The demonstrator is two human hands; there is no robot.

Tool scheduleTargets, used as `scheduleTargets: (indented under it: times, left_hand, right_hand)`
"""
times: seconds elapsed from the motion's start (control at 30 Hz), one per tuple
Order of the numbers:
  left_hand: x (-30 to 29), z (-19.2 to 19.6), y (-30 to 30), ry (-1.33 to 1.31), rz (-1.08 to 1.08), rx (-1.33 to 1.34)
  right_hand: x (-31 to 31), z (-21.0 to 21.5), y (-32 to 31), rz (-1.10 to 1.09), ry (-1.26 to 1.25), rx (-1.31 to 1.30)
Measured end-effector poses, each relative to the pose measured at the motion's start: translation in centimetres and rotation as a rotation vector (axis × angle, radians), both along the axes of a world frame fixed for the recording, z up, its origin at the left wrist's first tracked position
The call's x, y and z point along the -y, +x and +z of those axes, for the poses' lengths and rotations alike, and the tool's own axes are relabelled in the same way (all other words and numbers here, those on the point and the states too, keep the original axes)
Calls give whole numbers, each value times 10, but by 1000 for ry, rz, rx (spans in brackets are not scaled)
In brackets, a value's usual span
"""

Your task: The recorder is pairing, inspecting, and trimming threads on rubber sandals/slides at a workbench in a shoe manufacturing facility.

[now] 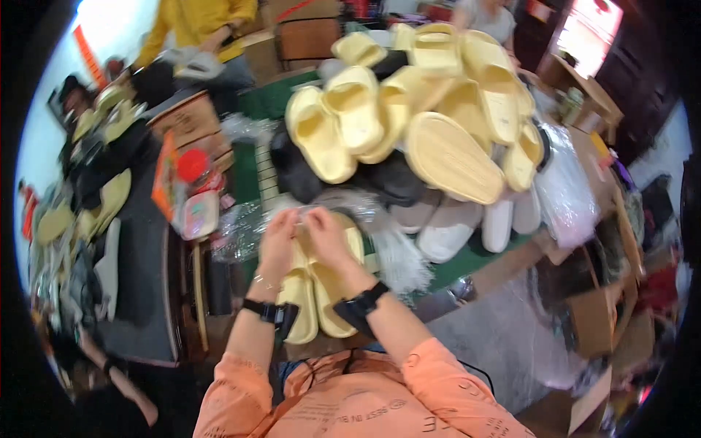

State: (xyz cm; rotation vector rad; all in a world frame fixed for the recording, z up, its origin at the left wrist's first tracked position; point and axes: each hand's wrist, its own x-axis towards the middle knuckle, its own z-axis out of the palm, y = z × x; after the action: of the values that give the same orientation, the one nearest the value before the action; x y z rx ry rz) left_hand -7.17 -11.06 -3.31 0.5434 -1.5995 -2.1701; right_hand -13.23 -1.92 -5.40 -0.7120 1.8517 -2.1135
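Single head-worn fisheye view, looking steeply down, close above the hands, table edges bent at the rim

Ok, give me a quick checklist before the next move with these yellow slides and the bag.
1. Pair of yellow slides side by side, toes the same way: ok.
2. Left hand on the clear bag at the top of the pair: ok.
3. Right hand pinching the same bag next to it: ok.
4. Bag mouth open wide enough for the pair: cannot tell, the picture is blurred.
5. Pile of slides behind staying put: cannot tell, several lean on one another.
6. Room on the green table beside the pair: not ok, bags and white slides crowd it.
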Motion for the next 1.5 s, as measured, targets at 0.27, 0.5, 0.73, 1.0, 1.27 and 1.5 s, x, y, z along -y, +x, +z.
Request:
scheduleTargets:
  times: [0.27,0.5,0.73,1.0,1.27,1.5]
  left_hand:
    - [3,-9,4,81,19,-47]
    - [4,-3,3,-63,4,16]
    - [8,-5,10,-135,18,2]
    - [20,-35,-11,-116,-96,-96]
    - [21,-36,-10,-144,-34,-68]
    - [0,-6,7,-210,46,21]
  right_hand:
    - [2,-19,0,89,-59,89]
    - [-2,3,2,88,-57,99]
    - [20,-3,13,92,-256,247]
    - [11,-12,-1,10,-63,109]
    - [13,-13,2,-81,-105,41]
    - [21,-13,12,51,-263,215]
